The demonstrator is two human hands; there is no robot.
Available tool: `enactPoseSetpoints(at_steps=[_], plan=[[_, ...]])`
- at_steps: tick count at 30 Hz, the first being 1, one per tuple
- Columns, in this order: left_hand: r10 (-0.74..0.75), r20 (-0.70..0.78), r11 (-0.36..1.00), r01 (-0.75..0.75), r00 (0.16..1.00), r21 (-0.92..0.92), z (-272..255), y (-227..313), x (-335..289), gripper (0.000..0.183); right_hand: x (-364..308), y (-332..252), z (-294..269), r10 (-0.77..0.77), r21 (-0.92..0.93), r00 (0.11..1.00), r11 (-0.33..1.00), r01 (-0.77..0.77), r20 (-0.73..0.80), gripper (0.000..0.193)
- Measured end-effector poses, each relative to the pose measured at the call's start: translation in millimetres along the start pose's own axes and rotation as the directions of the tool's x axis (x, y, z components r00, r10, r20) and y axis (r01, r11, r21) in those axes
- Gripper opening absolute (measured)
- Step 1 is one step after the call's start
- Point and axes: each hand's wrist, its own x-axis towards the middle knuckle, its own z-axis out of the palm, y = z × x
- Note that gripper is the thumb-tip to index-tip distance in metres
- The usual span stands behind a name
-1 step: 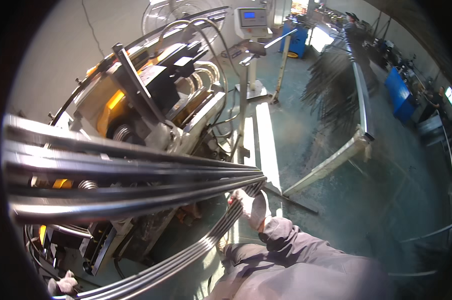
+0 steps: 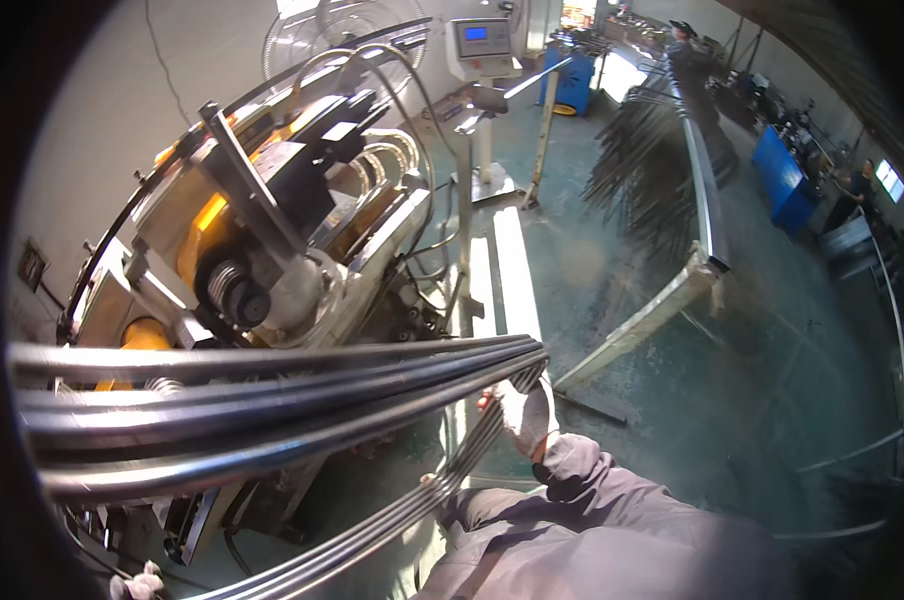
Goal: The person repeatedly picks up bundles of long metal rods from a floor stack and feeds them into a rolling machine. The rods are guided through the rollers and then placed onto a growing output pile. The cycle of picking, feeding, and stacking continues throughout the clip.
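Observation:
A bundle of several shiny metal tubes (image 2: 272,400) stretches large and close across the left, narrowing to a sharp bend at the middle. From there a lower run of tubes (image 2: 402,520) slants down to the bottom left. My right hand (image 2: 527,412), in a pale glove, is closed around the tubes just below the bend. At the bottom left corner the gloved fingers of my left hand (image 2: 137,582) show, curled next to the lower run. The picture's edge cuts off most of that hand and its contact with the tubes.
Behind the tubes stands a yellow and black machine (image 2: 262,200) with hoses. A control box (image 2: 480,48) on a stand is beyond it. Right of centre, a rack (image 2: 707,200) bears many dark rods. Blue panels (image 2: 784,180) and people (image 2: 857,190) are farther off.
The upper tubes have swung lower at the left, uncovering more of the machine. My right hand and the bend sit slightly farther right and lower. My left hand has slipped closer to the bottom edge.

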Motion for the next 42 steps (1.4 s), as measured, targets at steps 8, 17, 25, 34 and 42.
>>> enactPoseSetpoints(at_steps=[8,17,25,34,42], plan=[[-0.92,0.388,-0.181,0.937,-0.055,-0.297,66,4,-308,0.041,0,-258,-249,-0.859,-0.892,0.458,0.374,0.255,-0.23,0.024],[-0.717,0.502,-0.665,0.69,-0.483,-0.285,229,32,-423,0.011,203,-426,-371,-0.804,-0.975,0.586,-0.197,-0.098,0.104,0.032],[-0.964,0.191,-0.236,0.921,-0.183,-0.311,274,47,-385,0.026,286,-373,-322,-0.841,-0.87,0.339,-0.271,0.411,0.422,0.043],[-0.912,-0.012,-0.321,0.73,-0.411,-0.603,122,114,-450,0.029,-1,69,-270,0.258,-0.683,0.681,-0.095,0.724,0.686,0.039],[-0.754,-0.655,0.419,0.809,0.057,-0.412,-147,206,-449,0.026,-75,209,-239,0.63,-0.624,0.591,-0.208,0.753,0.503,0.036]])
